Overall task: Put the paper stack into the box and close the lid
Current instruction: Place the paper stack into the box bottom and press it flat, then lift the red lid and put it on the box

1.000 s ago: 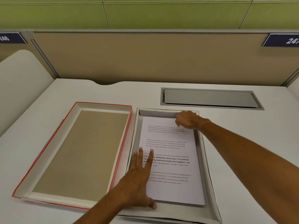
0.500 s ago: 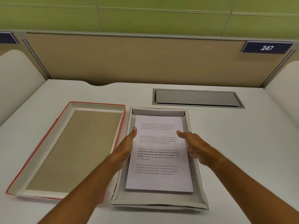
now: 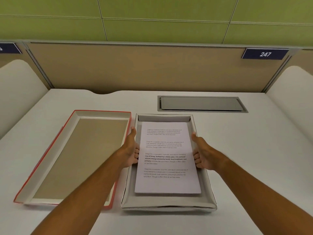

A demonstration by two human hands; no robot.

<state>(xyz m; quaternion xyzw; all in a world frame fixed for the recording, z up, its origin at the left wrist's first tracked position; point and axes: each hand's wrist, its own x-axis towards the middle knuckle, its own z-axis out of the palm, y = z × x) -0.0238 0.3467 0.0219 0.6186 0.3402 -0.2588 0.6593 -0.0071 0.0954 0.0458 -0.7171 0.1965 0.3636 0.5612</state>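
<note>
Paper (image 3: 166, 158) lies flat in the box (image 3: 169, 203). The left hand (image 3: 131, 150) and right hand (image 3: 202, 153) curl over its side walls, likely squaring the sheets. The lid (image 3: 25, 199) waits alongside, inside up.

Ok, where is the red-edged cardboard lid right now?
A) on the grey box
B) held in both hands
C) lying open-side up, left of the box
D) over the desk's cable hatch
C: the red-edged cardboard lid lies inside-up beside the grey cardboard box, which holds the white printed paper stack.
</note>
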